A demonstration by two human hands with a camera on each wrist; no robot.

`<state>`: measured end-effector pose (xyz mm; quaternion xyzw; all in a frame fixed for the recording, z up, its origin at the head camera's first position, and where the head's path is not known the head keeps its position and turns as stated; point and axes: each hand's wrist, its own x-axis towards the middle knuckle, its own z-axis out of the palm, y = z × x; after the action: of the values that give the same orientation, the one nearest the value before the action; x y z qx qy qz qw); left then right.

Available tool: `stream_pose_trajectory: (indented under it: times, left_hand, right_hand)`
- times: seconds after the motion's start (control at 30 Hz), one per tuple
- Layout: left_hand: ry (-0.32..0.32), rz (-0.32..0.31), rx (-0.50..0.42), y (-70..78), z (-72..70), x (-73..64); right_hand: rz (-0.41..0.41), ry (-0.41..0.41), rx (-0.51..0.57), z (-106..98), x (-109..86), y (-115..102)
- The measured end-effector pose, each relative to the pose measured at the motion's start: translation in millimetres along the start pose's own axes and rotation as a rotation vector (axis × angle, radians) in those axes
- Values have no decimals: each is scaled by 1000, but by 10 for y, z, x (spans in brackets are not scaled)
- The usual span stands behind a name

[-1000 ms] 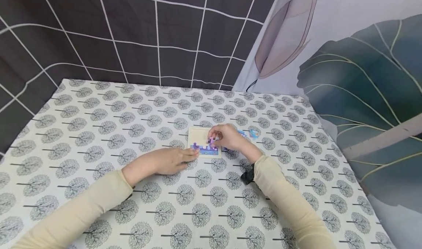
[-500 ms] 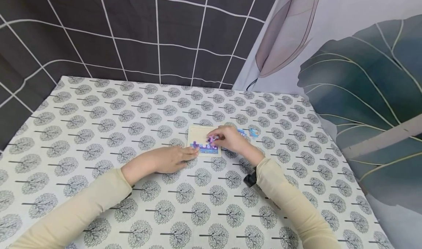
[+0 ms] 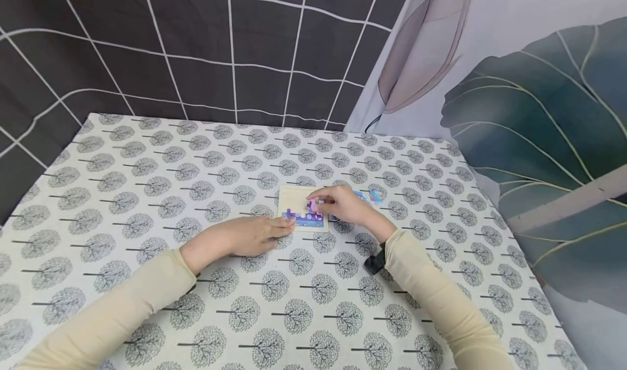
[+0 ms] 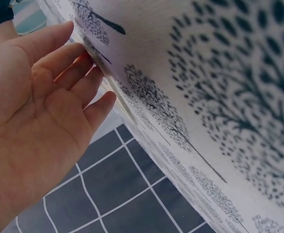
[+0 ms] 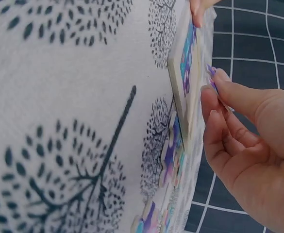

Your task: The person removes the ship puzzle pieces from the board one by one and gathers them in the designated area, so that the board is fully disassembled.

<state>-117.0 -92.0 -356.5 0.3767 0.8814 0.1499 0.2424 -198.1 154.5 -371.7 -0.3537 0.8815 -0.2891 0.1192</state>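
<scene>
In the head view, a pale jigsaw tray (image 3: 294, 194) lies on the tablecloth, with a row of blue and purple pieces (image 3: 303, 219) fitted along its near side. My left hand (image 3: 254, 235) rests its fairly straight fingertips on the tray's near left corner; the left wrist view shows the palm with nothing in it. Between thumb and fingertips, my right hand (image 3: 343, 204) pinches a pink and purple puzzle piece (image 3: 312, 205) over the tray's right part. The right wrist view shows that piece (image 5: 212, 80) raised above the tray, apart from it.
Loose puzzle pieces (image 3: 376, 195) lie on the tablecloth right of the tray, partly hidden by my right hand. The right wrist view shows several such pieces (image 5: 168, 155) close to the tray's edge. A dark grid curtain (image 3: 196, 49) hangs behind the table.
My right hand has shifted slightly, and the pinched piece has turned and moved a little to the left. The left hand has stayed on the tray's corner.
</scene>
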Motion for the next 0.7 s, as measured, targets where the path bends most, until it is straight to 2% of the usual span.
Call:
stream_pose_trajectory:
  times: [0.1,0.33,0.53,0.7]
  left_hand:
    - [-1,-6,-9,7,-2,-2]
    - [3,-9,-16,-10,14,4]
    - [12,-8,-23,-16,18,15]
    - [16,-7,-16,-19,27,26]
  right_hand:
    - [11,-5,10,-42,-1,-24]
    - [-21,41,26,-88,-30,-44]
    - [10,31,87,-127,-102,-32]
    - [9,61,102,-183,-184,-6]
